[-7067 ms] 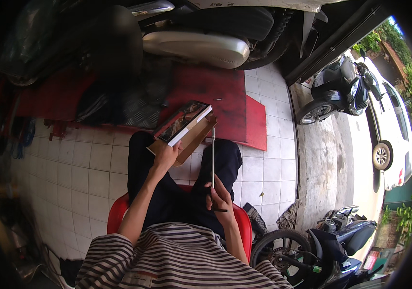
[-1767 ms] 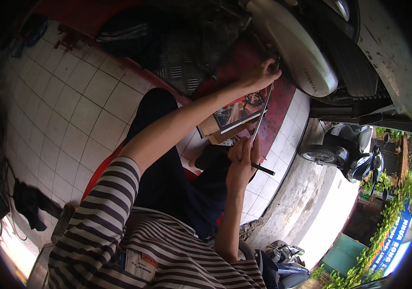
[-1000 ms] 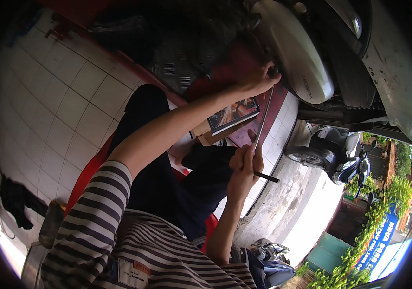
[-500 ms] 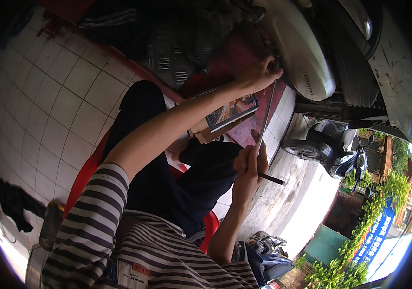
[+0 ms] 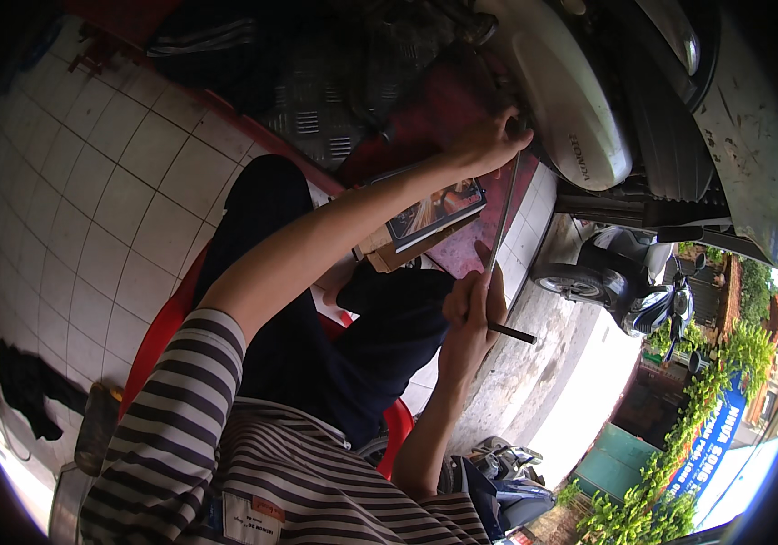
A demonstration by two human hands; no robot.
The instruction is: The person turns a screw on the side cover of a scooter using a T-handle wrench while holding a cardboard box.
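Note:
My left hand (image 5: 496, 143) reaches across to the lower side of a white motorbike cover (image 5: 566, 100). Its fingers are curled together around the far end of a long, thin metal T-handle wrench (image 5: 505, 213). What the tip meets on the motorbike is hidden by my fingers and dark shadow. Nearer to me, my right hand (image 5: 469, 313) is closed around the wrench's handle end. A black crossbar sticks out to the right below my fingers. The shaft runs slanting between both hands.
Beneath my left forearm lies a dark printed box (image 5: 434, 216) on brown cardboard, upon a red platform (image 5: 462, 250). A ribbed metal plate (image 5: 312, 109) is beyond. Pale tiles (image 5: 125, 200) cover the left floor. Other motorbikes (image 5: 621, 277) stand at the right. I sit on a red chair (image 5: 154, 341).
Almost nothing differs. The wrench's black crossbar and my right hand have shifted by a tiny amount; my left hand keeps its place at the motorbike.

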